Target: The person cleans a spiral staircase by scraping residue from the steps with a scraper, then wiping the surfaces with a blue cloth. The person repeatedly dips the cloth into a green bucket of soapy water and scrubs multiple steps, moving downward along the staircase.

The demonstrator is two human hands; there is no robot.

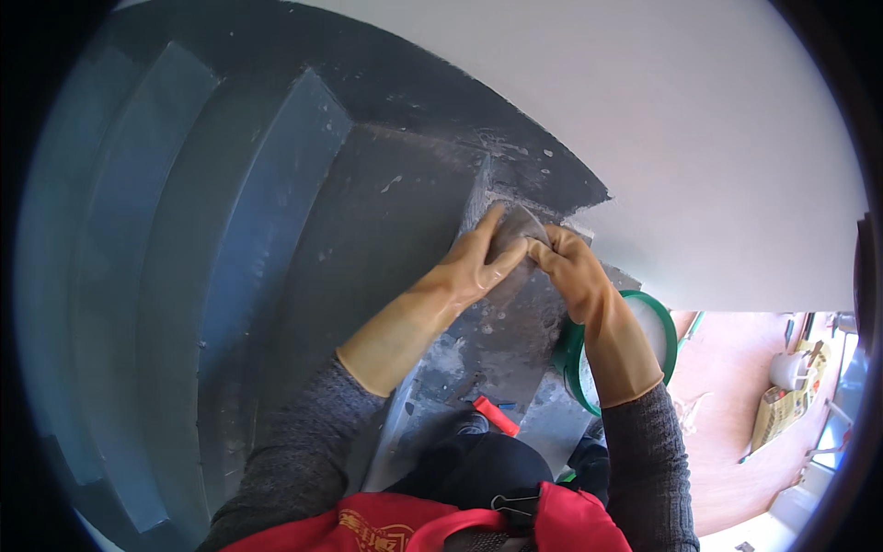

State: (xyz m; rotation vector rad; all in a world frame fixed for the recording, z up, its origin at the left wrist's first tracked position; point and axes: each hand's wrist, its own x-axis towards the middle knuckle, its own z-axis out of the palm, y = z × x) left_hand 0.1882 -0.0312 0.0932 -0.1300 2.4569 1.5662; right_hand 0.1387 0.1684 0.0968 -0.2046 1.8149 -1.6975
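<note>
Rag [521, 227], apparently being folded above stair [515, 345].
Left hand [471, 260] and right hand [567, 264] both clamped on it; next move likely needs firm grip.

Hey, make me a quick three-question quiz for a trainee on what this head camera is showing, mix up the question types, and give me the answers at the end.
1. Multiple choice: what colour are the gloves on the left hand and the right hand?
A) blue
B) tan
C) black

2. True or false: only the left hand is holding the grey cloth-like piece.

3. Fill in the blank: the green bucket stands on the person's ____ side.

Key:
1. B, tan.
2. False; both hands hold it between them.
3. Right; it shows beside and partly behind the right forearm.
</note>
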